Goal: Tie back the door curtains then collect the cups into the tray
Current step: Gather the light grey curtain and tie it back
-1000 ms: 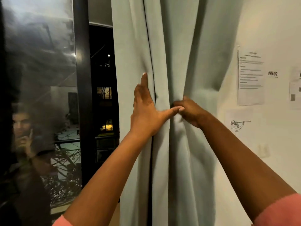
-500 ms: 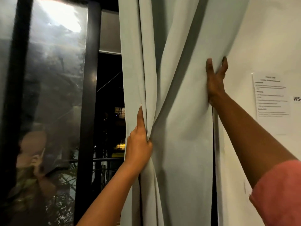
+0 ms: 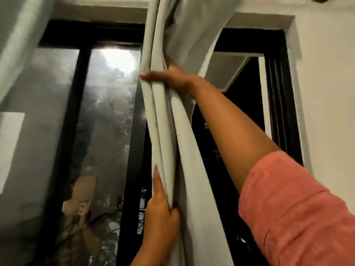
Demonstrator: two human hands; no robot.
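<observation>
head view looked up at the curtain [image 3: 165,120], gathered into one long bundle running top to bottom beside the dark door frame [image 3: 278,93]. the left hand [image 3: 161,210] pinched the folds low on the bundle, thumb curled behind. the right hand [image 3: 172,77], higher up, wrapped its fingers around the same folds. both sat on the bundle's axis.

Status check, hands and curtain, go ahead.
Left hand grips the gathered curtain low. Right hand wraps the bunch higher up. Curtain not tied yet. No tie-back, cups or tray in view.
</observation>
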